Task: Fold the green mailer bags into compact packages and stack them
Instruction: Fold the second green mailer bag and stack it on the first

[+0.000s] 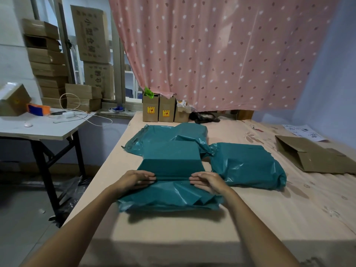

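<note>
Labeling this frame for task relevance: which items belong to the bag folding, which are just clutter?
Job:
- green mailer bag being folded, left hand and right hand pressing its crease
- folded green package
- green bags behind

Lying about:
- flat cardboard box
- three small brown boxes
- white mouse
</note>
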